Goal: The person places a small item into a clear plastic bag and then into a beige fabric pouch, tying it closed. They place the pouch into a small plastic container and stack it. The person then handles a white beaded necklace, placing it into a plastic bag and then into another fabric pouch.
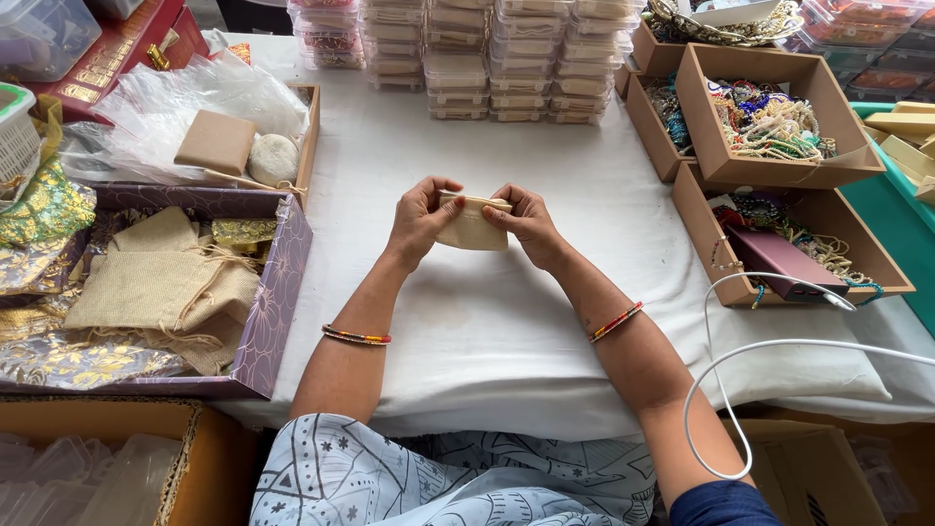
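**Both hands working the mouth of a small cloth pouch**

A white-covered table is filling the middle of the view, with stacks of clear plastic boxes standing along its far edge. To the left, a purple patterned box is holding a heap of burlap drawstring bags; to the right, brown cardboard trays are holding beaded jewellery, and a white cable is looping off the table's near edge.

At the centre, just above the cloth, the person is holding a small beige pouch between both hands. The left hand is pinching its upper left corner with fingers curled closed on the fabric, and the right hand is gripping the upper right corner the same way. The pouch is hanging upright between them, well apart from the trays and the purple box.

Judging by the grip, the opening of the pouch is being spread or drawn; which of the two cannot be told. The next move would seem to need steady, even tension from both thumbs along the top hem.
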